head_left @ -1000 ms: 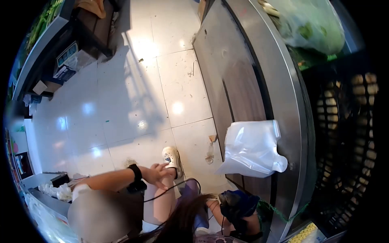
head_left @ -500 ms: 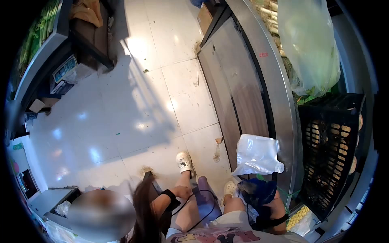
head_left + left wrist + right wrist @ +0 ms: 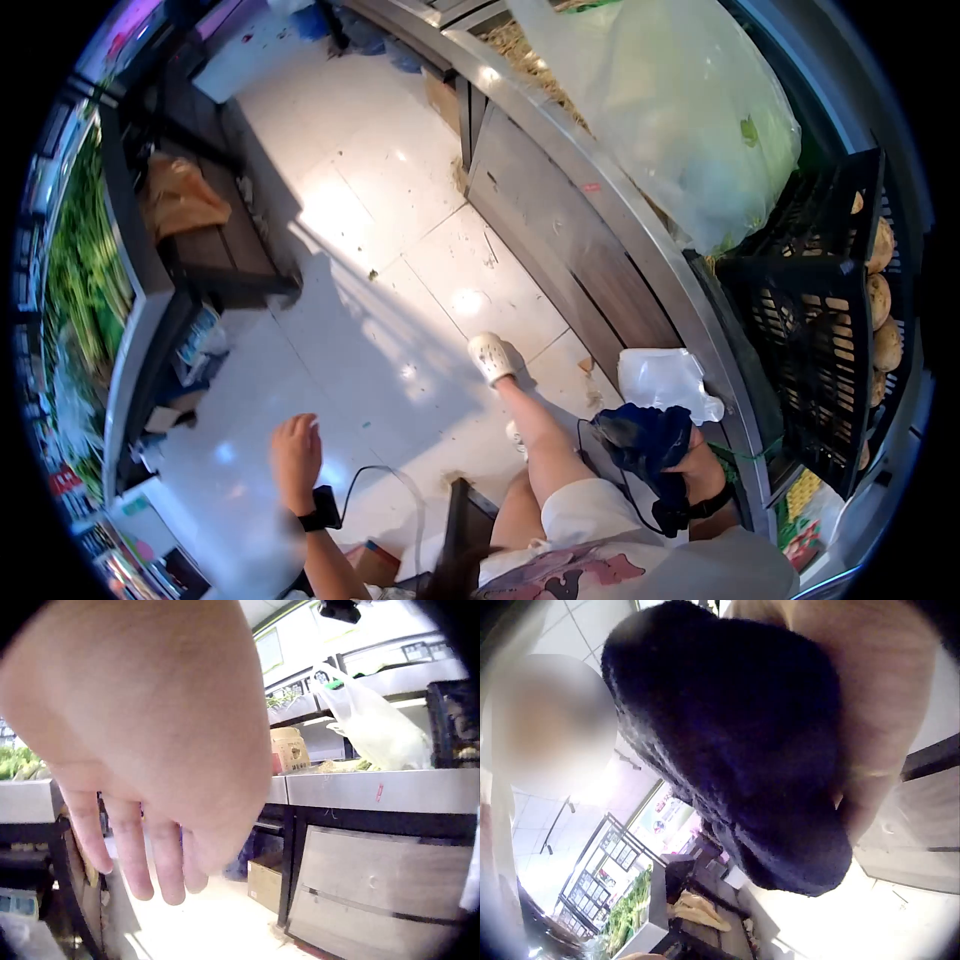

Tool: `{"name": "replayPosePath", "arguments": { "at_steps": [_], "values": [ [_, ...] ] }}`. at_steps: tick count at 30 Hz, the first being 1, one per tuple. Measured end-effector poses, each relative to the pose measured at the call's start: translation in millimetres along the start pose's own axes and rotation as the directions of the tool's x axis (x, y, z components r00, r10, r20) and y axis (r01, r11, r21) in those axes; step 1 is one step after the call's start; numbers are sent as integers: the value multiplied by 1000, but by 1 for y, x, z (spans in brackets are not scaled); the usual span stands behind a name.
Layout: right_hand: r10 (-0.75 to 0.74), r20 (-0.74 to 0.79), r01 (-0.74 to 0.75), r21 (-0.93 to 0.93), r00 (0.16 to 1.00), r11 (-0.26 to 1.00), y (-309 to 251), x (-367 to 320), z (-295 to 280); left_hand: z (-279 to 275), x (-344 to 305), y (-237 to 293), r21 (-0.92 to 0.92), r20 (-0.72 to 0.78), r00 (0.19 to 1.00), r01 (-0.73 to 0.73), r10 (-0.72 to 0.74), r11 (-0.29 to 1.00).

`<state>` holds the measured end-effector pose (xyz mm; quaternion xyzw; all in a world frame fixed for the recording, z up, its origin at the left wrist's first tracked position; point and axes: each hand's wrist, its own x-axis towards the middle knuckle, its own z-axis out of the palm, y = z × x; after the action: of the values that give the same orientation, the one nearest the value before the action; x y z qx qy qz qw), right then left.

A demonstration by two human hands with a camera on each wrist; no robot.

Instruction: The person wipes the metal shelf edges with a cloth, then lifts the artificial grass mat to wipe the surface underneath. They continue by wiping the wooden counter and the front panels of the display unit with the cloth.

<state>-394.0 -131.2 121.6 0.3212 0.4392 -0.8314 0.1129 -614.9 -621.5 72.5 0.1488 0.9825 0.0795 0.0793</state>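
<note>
In the head view my left hand (image 3: 297, 462) hangs over the floor at the left, away from any object, its fingers extended. The left wrist view shows the fingers (image 3: 129, 847) straight and pointing down, holding nothing. On the other side my right hand (image 3: 697, 458) grips a bunched dark blue cloth (image 3: 640, 440). Close up in the right wrist view, the cloth (image 3: 735, 750) covers most of the fingers, which are hidden behind it. Just beyond the cloth, a stack of clear plastic bags (image 3: 660, 378) hangs on the counter's front.
A metal-edged counter (image 3: 620, 185) runs along the right, bearing a large filled plastic bag (image 3: 690, 120) and a black crate (image 3: 810, 330) of round tan produce. Leafy greens (image 3: 85, 270) lie on a stand at the left. A brown cloth (image 3: 185, 195) rests on a low shelf. Tiled floor (image 3: 400, 330) lies between.
My left hand has swung out to the left, away from my legs. My right hand keeps its hold on the blue cloth. The view has turned, and one foot has stepped forward.
</note>
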Motion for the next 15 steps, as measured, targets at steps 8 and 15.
{"name": "replayPosePath", "arguments": {
  "at_steps": [8,15],
  "values": [
    [-120,5,119,-104,993,987,-29,119,42,-23,230,-1,204,-109,900,-396,423,895],
    [-61,-382,67,3,922,998,-7,159,52,54,368,41,51,-243,847,-475,473,878]
  ]
}}
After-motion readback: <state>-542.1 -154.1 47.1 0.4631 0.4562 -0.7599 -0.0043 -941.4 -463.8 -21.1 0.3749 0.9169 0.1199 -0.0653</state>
